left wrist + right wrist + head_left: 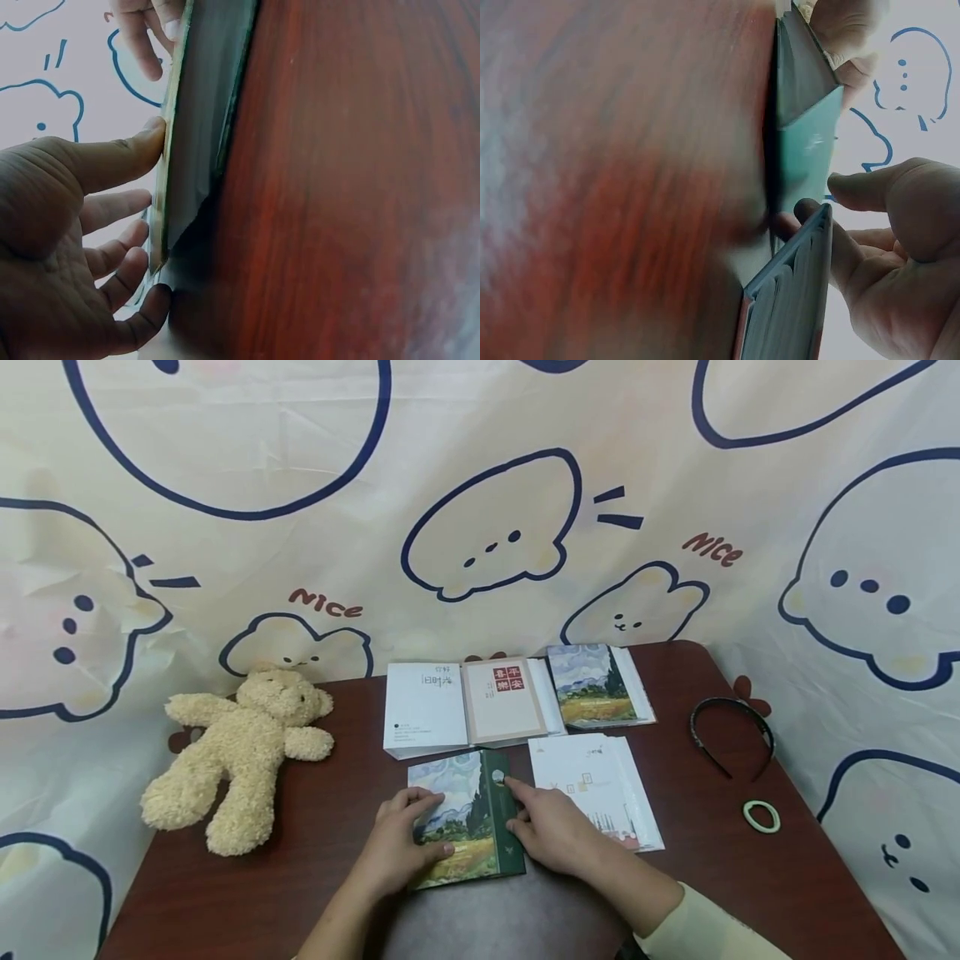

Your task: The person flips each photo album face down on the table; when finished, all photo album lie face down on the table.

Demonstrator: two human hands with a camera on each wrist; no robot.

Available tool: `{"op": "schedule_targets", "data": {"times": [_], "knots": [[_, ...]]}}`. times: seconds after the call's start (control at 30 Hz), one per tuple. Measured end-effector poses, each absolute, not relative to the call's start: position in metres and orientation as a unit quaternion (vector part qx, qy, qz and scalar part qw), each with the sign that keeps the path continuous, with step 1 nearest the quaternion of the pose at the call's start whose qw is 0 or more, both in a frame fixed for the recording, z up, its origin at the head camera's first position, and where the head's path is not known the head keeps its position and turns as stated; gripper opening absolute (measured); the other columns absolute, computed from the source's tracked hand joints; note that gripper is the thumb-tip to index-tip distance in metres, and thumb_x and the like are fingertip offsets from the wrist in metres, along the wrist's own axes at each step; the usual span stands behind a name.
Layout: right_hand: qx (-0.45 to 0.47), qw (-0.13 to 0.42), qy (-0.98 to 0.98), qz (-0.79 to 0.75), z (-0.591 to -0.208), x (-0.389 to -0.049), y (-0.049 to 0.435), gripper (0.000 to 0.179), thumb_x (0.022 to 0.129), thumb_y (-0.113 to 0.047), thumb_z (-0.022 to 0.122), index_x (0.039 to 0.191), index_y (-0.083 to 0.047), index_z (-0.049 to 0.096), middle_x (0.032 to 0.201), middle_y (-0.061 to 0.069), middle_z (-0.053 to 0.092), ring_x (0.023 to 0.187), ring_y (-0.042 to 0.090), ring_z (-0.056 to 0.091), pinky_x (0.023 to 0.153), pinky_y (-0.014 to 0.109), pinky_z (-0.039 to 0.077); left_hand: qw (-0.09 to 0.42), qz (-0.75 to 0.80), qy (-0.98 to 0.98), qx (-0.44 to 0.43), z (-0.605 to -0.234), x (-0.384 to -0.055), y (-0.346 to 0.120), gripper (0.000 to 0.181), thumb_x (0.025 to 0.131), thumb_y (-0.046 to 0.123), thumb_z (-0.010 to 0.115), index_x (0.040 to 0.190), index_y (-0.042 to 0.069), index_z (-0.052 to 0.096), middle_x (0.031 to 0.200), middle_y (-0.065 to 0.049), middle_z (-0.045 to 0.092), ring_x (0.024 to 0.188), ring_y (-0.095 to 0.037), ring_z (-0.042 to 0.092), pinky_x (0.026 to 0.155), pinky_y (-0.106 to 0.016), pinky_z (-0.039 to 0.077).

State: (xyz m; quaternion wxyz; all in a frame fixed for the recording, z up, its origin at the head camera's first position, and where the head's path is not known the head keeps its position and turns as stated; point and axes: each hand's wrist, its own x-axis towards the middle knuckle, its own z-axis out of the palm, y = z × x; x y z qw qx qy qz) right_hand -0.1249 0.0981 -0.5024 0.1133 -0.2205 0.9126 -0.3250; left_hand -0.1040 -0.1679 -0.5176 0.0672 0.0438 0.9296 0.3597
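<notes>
A thick album [472,818] with a painted landscape cover and a green spine [810,142] lies on the table in front of me. My left hand [397,839] rests at its left side, fingers and thumb spread over the cover's edge. In the left wrist view, that thumb touches the rim of the cover, above the page block [202,112]. My right hand [555,827] is at the spine, index fingertip by a round pale mark on it. Its palm hangs over a white album [570,756], which it partly hides.
Along the back stand a white album [427,702], a beige one [506,706] with a red stamp, and another painted album [588,685]. A plush bear [255,743] lies at left. On the right are a dark headband [767,731] and a pale green ring [747,817].
</notes>
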Motion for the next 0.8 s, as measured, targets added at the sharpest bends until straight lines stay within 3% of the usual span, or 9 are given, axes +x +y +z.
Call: {"op": "schedule_targets", "data": {"times": [0.13,0.23,0.47,0.8], "knots": [[-0.222,0.105,0.912,-0.329,-0.502,-0.125,0.099,0.063,0.100,-0.020,0.071,0.154,0.000,0.045,0.126,0.011,0.072,0.093,0.009,0.071,0.080,0.034,0.059,0.065,0.349,0.934,0.039,-0.516,-0.105,-0.166,0.068,0.073,0.026,0.096,0.136,0.018,0.070,0.138,-0.004,0.055,0.129,-0.034,0.043,0.098,-0.056,0.047],[-0.219,0.108,0.907,-0.342,-0.503,-0.126,0.101,0.063,0.100,-0.020,0.070,0.154,0.000,0.045,0.132,0.013,0.069,0.097,0.011,0.072,0.082,0.033,0.060,0.070,0.348,0.934,0.039,-0.514,-0.105,-0.165,0.068,0.074,0.026,0.096,0.136,0.017,0.070,0.139,-0.005,0.055,0.130,-0.034,0.044,0.099,-0.057,0.048],[-0.212,0.118,0.891,-0.385,-0.504,-0.127,0.106,0.063,0.101,-0.020,0.069,0.156,-0.003,0.044,0.133,0.012,0.069,0.098,0.007,0.072,0.084,0.030,0.059,0.065,0.356,0.931,0.052,-0.509,-0.105,-0.167,0.072,0.072,0.030,0.097,0.137,0.018,0.068,0.137,-0.006,0.059,0.129,-0.036,0.046,0.101,-0.059,0.046],[-0.201,0.080,0.876,-0.432,-0.503,-0.123,0.115,0.061,0.100,-0.017,0.071,0.154,-0.006,0.047,0.130,0.007,0.070,0.098,0.003,0.069,0.081,0.024,0.059,0.048,0.411,0.908,0.064,-0.505,-0.106,-0.155,0.069,0.075,0.029,0.094,0.139,0.021,0.067,0.139,-0.004,0.061,0.131,-0.033,0.049,0.106,-0.061,0.043]]}}
